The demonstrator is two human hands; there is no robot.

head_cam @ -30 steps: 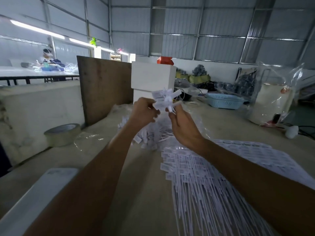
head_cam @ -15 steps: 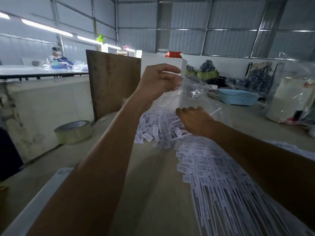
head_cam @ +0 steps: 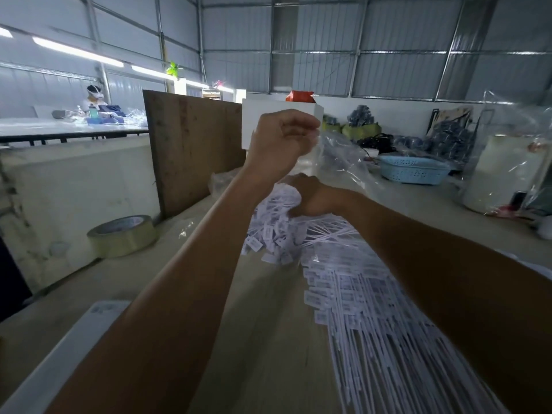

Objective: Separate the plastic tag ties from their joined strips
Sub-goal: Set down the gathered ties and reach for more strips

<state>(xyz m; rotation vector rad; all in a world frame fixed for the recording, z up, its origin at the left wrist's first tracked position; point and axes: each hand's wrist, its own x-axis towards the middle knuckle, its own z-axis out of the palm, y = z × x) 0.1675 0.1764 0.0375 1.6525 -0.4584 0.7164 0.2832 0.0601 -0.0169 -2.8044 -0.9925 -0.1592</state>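
Observation:
White plastic tag ties lie on the table in two lots: a loose heap of separated ties (head_cam: 273,237) in the middle and a long spread of joined strips (head_cam: 367,318) running toward me at the right. My left hand (head_cam: 282,141) is raised above the heap and pinches the edge of a clear plastic bag (head_cam: 337,158), holding it up. My right hand (head_cam: 310,194) is lower, at the bag's mouth, its fingers curled round a bunch of separated ties.
A roll of tape (head_cam: 124,236) sits at the left by a brown board (head_cam: 194,150). Behind stand a white box (head_cam: 251,124), a blue basket (head_cam: 413,171) and a bagged white container (head_cam: 504,174). A person works at a far table (head_cam: 68,128).
A second ago both hands held a bundle of ties together. The left hand then rose with the clear bag, and the right hand dropped to the heap and closed on a bunch of ties.

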